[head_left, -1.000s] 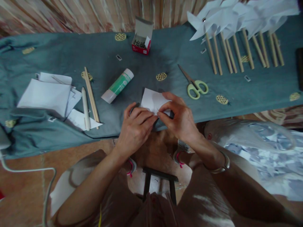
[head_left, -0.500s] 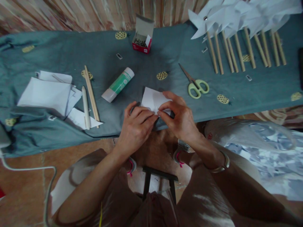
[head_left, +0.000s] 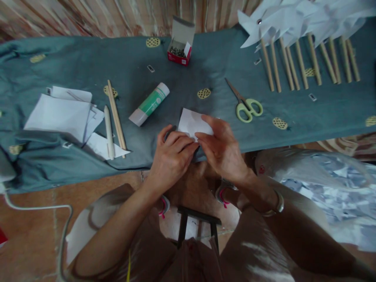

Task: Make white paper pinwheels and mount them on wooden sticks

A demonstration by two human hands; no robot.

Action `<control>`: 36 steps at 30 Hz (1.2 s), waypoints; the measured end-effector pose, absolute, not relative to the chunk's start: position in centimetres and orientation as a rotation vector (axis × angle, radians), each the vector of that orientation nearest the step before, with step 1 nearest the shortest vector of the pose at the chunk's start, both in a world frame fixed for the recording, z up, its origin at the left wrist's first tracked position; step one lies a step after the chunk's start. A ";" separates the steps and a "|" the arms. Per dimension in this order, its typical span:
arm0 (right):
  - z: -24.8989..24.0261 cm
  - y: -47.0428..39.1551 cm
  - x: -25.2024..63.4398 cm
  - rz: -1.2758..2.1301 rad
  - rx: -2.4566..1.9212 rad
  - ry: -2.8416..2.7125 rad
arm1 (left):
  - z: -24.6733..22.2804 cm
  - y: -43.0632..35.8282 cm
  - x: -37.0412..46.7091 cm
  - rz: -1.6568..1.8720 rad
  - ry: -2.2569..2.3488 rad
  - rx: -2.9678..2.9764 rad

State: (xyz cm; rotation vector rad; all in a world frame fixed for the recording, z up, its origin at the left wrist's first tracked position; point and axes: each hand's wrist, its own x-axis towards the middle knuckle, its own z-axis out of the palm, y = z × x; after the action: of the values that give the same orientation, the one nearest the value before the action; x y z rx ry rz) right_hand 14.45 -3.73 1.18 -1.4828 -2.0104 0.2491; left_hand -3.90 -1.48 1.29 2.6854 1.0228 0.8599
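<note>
A small sheet of white paper (head_left: 192, 122) lies at the table's near edge, between my two hands. My left hand (head_left: 173, 156) is closed on its lower edge, fingers bent and tips close together. From the other side, my right hand (head_left: 220, 145) pinches the paper between thumb and fingers, covering its right part. The fingertips of both hands almost meet at the lower edge. Beyond the paper rests a green-and-white glue stick (head_left: 150, 103). To the right of my right hand are scissors with light green handles (head_left: 246, 109).
An open red box of small metal pins (head_left: 179, 53) stands at the back. Wooden sticks (head_left: 116, 117), a white pen-like tool (head_left: 109, 133) and paper sheets (head_left: 58, 119) lie left. Several paper pinwheels (head_left: 296, 23) on sticks fill the back right. A plastic bag of paper scraps (head_left: 323, 188) sits below right.
My right hand's fingers have come down flatter over the paper's right side, near the lower edge. The whole view has shifted slightly; the other objects stay in place.
</note>
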 end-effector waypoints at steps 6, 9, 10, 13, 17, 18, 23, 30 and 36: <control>0.8 -4.4 13.7 0.066 -1.460 -2.156 | 1.2 -1.6 -3.9 0.874 1.015 2.662; 0.3 -4.7 13.3 0.051 -1.428 -2.162 | 1.2 -1.6 -3.9 0.883 1.032 2.658; 0.1 -4.7 13.3 0.036 -1.400 -2.173 | 1.2 -1.6 -3.9 0.889 1.033 2.664; -0.1 -4.7 13.2 0.041 -1.353 -2.181 | 1.2 -1.5 -3.9 0.886 1.027 2.683; -0.3 -4.8 13.4 0.149 -1.385 -2.163 | 1.3 -1.4 -3.8 0.867 1.035 2.683; -0.2 -4.8 13.5 0.170 -1.394 -2.146 | 1.4 -1.3 -3.8 0.867 1.039 2.681; 0.1 -4.5 14.8 0.260 -1.388 -1.981 | 1.6 -1.4 -3.6 0.851 1.058 2.679; 0.3 -3.1 16.6 0.213 -1.518 -1.888 | 1.8 -1.1 -3.9 0.861 1.074 2.724; 0.5 -2.9 16.8 0.225 -1.493 -1.897 | 2.0 -0.4 -4.5 0.887 1.114 2.774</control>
State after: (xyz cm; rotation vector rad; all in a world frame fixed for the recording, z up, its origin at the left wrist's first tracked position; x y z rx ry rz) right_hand 16.82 -2.92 0.46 -1.4928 -1.8973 0.2248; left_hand -4.45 -0.44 1.97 2.7741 1.1145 0.8866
